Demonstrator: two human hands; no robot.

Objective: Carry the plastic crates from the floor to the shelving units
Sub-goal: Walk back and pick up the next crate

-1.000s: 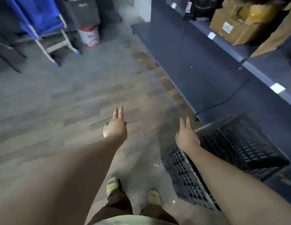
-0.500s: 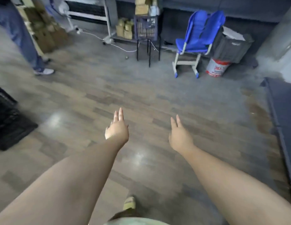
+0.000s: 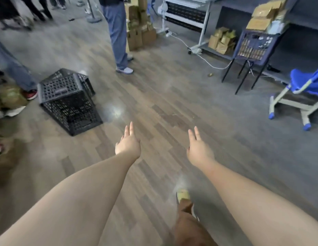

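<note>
Both hands are empty and stretched forward over the floor: the left hand (image 3: 127, 145) and the right hand (image 3: 199, 151) each have straight, relaxed fingers and hold nothing, well apart from any crate. Held out like this at roughly the same height, they look ready to take a load at two sides, which suits a wide box.

Ahead and to the left, a black perforated plastic crate (image 3: 69, 102) lies tipped on the grey-brown wood-plank floor (image 3: 163, 96), its open mouth facing partly sideways, not up. It seems to lean against a second dark crate behind it, though I cannot tell for sure. It is near the left hand but not touched.

Farther off, a standing person in blue jeans (image 3: 117, 32) is beside stacked brown cardboard boxes (image 3: 140, 31). To the right are dark blue shelving units (image 3: 296, 32) and a blue plastic chair (image 3: 307, 86).

Judging by this, the next step is reaching the tipped crate; it will likely need righting or gripping by its rims.
</note>
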